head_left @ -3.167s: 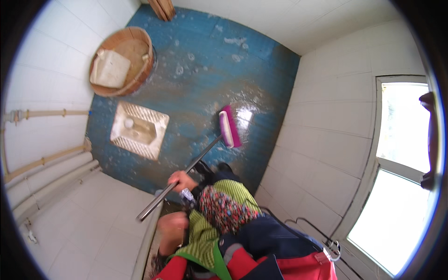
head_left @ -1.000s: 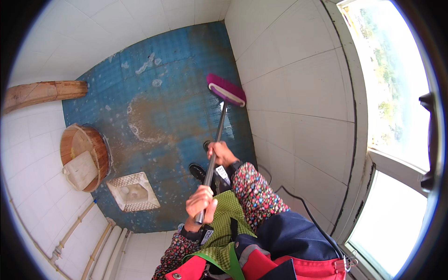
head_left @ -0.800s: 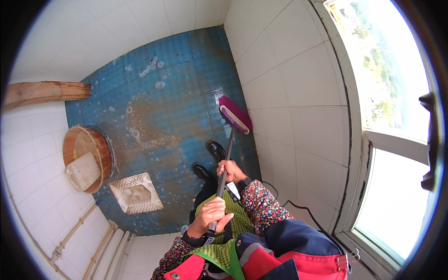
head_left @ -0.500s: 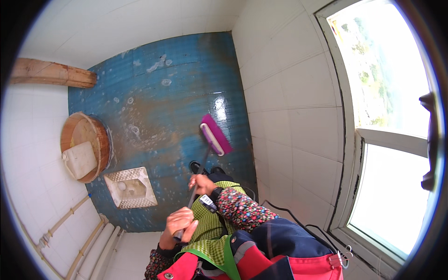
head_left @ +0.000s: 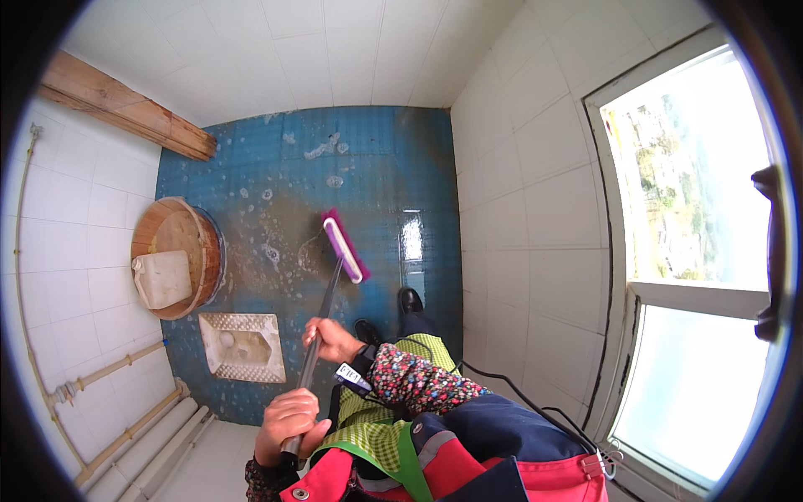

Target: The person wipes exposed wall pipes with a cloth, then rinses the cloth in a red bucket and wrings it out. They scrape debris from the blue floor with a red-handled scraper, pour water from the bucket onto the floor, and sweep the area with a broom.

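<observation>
A long-handled broom [head_left: 345, 247] with a purple bristle head and a white-and-purple back slants from me to the wet blue floor [head_left: 381, 159]. Its bristle head appears to rest on that floor, on a brownish, soapy patch. Near the handle's top end, my left hand [head_left: 288, 421] is closed round the dark shaft. Farther down, my right hand [head_left: 331, 339] wraps the same handle. A dark device with a white label [head_left: 353, 378] sits by my right wrist.
Left of the broom stand a wooden tub [head_left: 216, 251] with a whitish jug [head_left: 163, 279] inside and a squat toilet [head_left: 274, 335] set into the floor. A wooden post [head_left: 138, 113] juts in at the upper left. Pipes [head_left: 125, 364] line the left wall; a window [head_left: 631, 335] opens on the right.
The broom head has moved left across the floor, and both hands have moved left with the handle. My view has shifted, and my feet now stand farther apart.
</observation>
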`<state>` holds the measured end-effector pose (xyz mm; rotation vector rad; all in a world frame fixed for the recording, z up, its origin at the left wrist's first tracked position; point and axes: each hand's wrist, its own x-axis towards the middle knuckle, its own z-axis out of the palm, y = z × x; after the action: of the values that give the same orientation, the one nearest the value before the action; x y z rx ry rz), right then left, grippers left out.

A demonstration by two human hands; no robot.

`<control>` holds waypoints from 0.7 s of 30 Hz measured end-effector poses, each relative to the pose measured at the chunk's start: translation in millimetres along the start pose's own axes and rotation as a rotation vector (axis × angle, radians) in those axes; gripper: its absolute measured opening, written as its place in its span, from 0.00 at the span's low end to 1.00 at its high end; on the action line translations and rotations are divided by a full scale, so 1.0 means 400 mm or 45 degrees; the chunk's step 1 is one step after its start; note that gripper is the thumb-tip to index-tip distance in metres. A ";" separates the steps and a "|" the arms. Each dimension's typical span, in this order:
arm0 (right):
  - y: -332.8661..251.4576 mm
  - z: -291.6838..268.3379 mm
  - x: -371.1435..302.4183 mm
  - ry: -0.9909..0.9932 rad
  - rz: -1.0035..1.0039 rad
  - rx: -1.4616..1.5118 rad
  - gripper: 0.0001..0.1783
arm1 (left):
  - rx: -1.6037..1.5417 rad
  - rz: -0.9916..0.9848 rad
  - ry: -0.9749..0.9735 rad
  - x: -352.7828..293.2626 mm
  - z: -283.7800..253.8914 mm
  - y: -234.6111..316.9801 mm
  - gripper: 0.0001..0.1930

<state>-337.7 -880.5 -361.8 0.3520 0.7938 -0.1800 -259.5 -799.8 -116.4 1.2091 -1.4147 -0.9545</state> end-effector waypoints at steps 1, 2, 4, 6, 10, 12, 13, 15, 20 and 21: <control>-0.045 0.016 -0.007 -0.036 -0.069 -0.051 0.11 | 0.019 0.057 0.000 0.026 0.006 -0.012 0.15; -0.097 0.029 -0.013 -0.091 -0.108 -0.064 0.11 | 0.044 0.108 0.005 0.055 0.014 -0.027 0.15; -0.223 0.052 -0.022 -0.118 -0.180 -0.079 0.11 | 0.035 0.186 0.022 0.126 0.036 -0.074 0.13; -0.369 0.074 -0.032 -0.087 -0.294 -0.201 0.11 | 0.041 0.214 0.094 0.215 0.072 -0.130 0.12; -0.670 0.123 -0.034 0.144 -0.405 -0.323 0.12 | -0.098 0.314 0.176 0.435 0.134 -0.256 0.14; -0.812 0.145 -0.021 0.240 -0.532 -0.459 0.11 | -0.177 0.310 0.292 0.557 0.165 -0.315 0.14; -0.883 0.156 -0.012 0.258 -0.600 -0.536 0.09 | -0.191 0.288 0.378 0.623 0.183 -0.344 0.15; -1.040 0.182 0.014 0.370 -0.666 -0.784 0.09 | -0.202 0.282 0.543 0.763 0.221 -0.410 0.14; -1.476 0.249 0.096 0.474 -0.481 -1.010 0.09 | -0.094 0.155 0.650 1.103 0.337 -0.601 0.13; -1.536 0.253 0.114 0.526 -0.539 -0.942 0.10 | -0.141 0.199 0.639 1.150 0.346 -0.633 0.12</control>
<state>-416.0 -1489.2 -477.1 -0.5015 1.2734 -0.1970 -346.1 -1304.1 -298.0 1.1366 -1.0236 -0.5601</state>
